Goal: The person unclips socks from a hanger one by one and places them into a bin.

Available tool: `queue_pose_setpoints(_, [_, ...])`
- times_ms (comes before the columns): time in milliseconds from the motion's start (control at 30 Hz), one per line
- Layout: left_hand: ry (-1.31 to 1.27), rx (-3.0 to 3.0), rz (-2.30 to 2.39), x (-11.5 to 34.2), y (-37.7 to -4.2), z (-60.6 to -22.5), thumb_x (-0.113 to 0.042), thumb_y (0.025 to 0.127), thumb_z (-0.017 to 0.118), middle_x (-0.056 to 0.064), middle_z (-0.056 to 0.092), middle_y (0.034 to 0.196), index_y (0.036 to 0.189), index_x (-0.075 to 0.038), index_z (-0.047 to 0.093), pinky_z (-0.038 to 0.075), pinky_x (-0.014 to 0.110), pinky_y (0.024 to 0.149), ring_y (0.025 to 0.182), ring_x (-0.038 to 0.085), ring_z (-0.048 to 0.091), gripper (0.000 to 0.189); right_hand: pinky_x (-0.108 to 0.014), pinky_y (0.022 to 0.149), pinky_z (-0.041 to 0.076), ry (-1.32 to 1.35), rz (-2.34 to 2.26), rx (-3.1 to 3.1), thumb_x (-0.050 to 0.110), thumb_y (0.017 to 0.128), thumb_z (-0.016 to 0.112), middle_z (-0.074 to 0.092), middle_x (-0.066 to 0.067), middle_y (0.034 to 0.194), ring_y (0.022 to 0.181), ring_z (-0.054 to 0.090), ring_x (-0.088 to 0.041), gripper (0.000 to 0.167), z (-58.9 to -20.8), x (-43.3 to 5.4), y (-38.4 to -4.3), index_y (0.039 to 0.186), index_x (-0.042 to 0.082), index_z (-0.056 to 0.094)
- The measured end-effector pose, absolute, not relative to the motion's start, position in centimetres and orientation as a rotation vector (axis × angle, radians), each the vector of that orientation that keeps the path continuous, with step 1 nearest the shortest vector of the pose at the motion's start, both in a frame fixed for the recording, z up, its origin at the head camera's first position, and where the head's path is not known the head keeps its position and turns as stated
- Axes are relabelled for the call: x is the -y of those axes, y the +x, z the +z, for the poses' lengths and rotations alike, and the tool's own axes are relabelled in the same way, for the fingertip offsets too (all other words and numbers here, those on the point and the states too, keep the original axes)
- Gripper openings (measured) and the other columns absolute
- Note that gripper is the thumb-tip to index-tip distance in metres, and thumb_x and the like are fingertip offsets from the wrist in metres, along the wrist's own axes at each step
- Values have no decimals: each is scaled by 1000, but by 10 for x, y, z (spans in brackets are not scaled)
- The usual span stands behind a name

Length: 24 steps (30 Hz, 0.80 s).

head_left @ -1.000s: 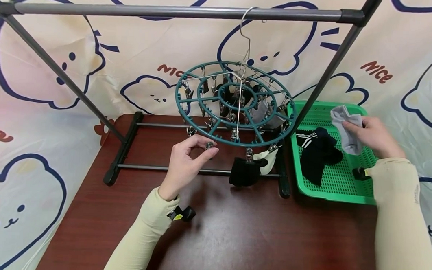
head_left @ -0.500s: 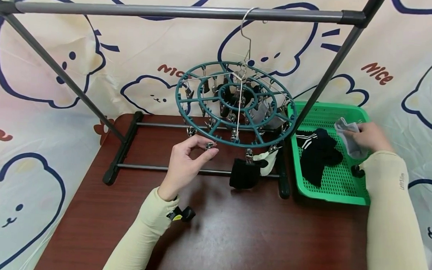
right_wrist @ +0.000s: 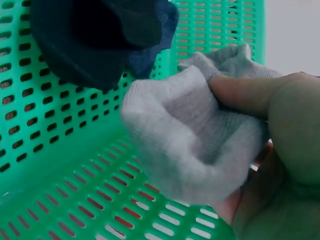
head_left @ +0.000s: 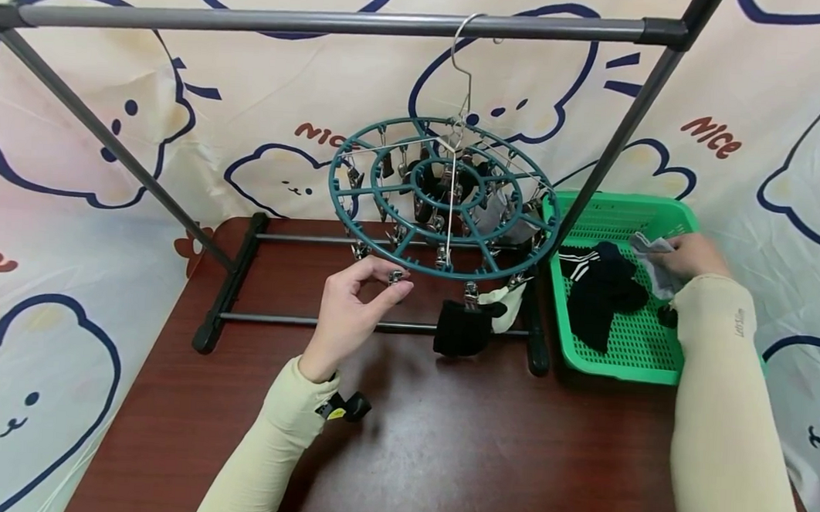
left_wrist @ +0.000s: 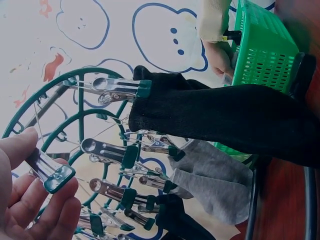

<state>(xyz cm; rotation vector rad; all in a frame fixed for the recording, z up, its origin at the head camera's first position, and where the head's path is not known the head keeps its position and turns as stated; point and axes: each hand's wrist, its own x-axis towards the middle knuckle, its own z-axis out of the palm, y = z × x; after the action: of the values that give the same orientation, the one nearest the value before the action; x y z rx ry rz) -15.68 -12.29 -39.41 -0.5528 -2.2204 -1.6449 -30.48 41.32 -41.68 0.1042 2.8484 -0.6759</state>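
My left hand [head_left: 353, 309] pinches a metal clip [left_wrist: 50, 171] with green tips between thumb and fingers, just below the front left of a round green clip hanger [head_left: 481, 277]. Nothing hangs from that clip. At the right, my right hand [head_left: 697, 257] grips a grey sock [right_wrist: 167, 145] inside the green basket [head_left: 620, 369]. Its thumb presses on the sock near the opening, which faces the wrist camera. A black sock [head_left: 462, 330] and a white sock [head_left: 512, 304] hang from the hanger's front right. Another grey sock [left_wrist: 215, 182] hangs farther back.
Dark socks [head_left: 599, 301], some with white stripes, lie in the basket. The hanger hooks over a grey rack's top bar [head_left: 255, 21]. The rack's slanted right post [head_left: 618, 135] stands between hanger and basket. Rack and basket rest on a brown table [head_left: 470, 445].
My right hand has moved left and lower into the basket with the grey sock. The left hand has kept its pinch on the clip and stayed in place.
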Motion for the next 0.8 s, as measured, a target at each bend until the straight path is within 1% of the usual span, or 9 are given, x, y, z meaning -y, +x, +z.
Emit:
queue_pose_setpoints(167, [-548, 2219, -1653, 123, -156, -394, -14, 93, 78, 1, 75, 94, 108, -14, 77, 51, 31, 84, 93, 13, 67, 16, -34, 56, 46, 116, -622, -2908, 24, 98, 65, 67, -9, 68, 66, 61, -27, 33, -421, -405, -307, 90, -8, 71])
queue_pose_setpoints(300, [-546, 2215, -1660, 123, -156, -394, -14, 93, 78, 2, 75, 95, 109, -13, 77, 51, 30, 85, 94, 13, 67, 16, -35, 55, 49, 137, -621, -2919, 20, 98, 66, 68, -12, 68, 63, 62, -27, 30, -425, -403, -308, 87, -8, 72])
queue_pose_setpoints(433, [-550, 2212, -1657, 123, -157, -394, -14, 93, 78, 2, 75, 94, 108, -13, 77, 50, 30, 84, 94, 14, 67, 16, -45, 58, 53, 95, -552, -2955, 19, 95, 67, 66, -13, 66, 62, 62, -30, 28, -432, -406, -310, 79, -4, 69])
queue_pose_setpoints(500, [-551, 2213, -1654, 123, -157, -394, -14, 93, 78, 2, 75, 94, 108, -14, 77, 50, 28, 83, 94, 13, 66, 16, -50, 61, 52, 85, -495, -2973, 19, 94, 65, 64, -13, 64, 62, 60, -31, 29, -437, -408, -311, 72, 0, 64])
queue_pose_setpoints(600, [-553, 2214, -1654, 123, -157, -395, -13, 93, 78, 1, 74, 93, 108, -14, 77, 50, 27, 82, 93, 13, 66, 16, -52, 62, 50, 96, -424, -3004, 16, 92, 63, 59, -12, 62, 63, 56, -33, 30, -445, -408, -311, 64, 6, 56])
queue_pose_setpoints(700, [-557, 2209, -1659, 123, -157, -394, -13, 93, 78, 2, 75, 94, 108, -13, 77, 50, 28, 83, 93, 13, 67, 16, -54, 60, 50, 124, -377, -3014, 9, 88, 61, 60, -14, 64, 64, 56, -35, 27, -449, -405, -313, 62, 8, 55])
queue_pose_setpoints(800, [-551, 2211, -1668, 123, -157, -395, -14, 93, 78, 2, 75, 94, 108, -13, 77, 51, 28, 84, 93, 13, 67, 15, -63, 65, 51, 122, -307, -2998, 8, 87, 62, 63, -19, 71, 69, 60, -40, 24, -453, -402, -313, 64, 8, 57])
